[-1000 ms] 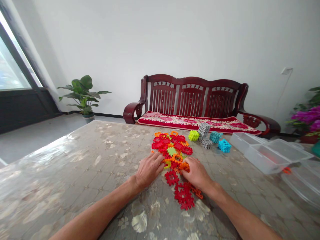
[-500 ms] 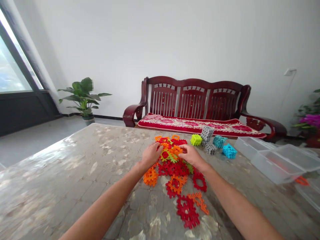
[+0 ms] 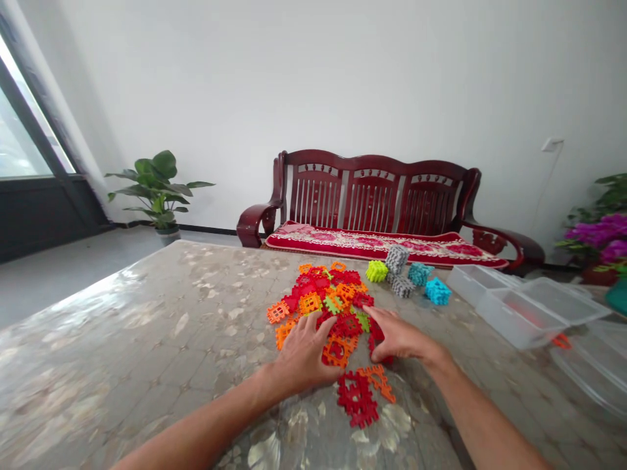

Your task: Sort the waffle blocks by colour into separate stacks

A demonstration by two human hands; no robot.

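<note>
A heap of flat plastic puzzle blocks with notched edges, mostly red [image 3: 349, 324] and orange [image 3: 310, 303] with a few lime green [image 3: 333, 304], lies spread on the table. My left hand [image 3: 306, 349] rests over the near left part of the heap, fingers apart, hiding some pieces beneath it. On the right side, my right hand [image 3: 402, 333] is at a red block [image 3: 376, 336], thumb and fingers parted; the hand partly covers that block. Closer to me lie another red block [image 3: 358, 399] and an orange one [image 3: 379, 380].
Beyond the heap stand assembled cubes: lime [image 3: 377, 271], grey [image 3: 396, 259] and blue [image 3: 437, 292]. Clear plastic boxes [image 3: 519, 320] sit to the right. A wooden bench [image 3: 369, 189] is behind the table [image 3: 147, 339], with a potted plant [image 3: 161, 186] at left.
Both hands have come back toward me from the far part of the heap, and their fingers have opened. An orange block now lies out to the heap's left. The view has shifted slightly.
</note>
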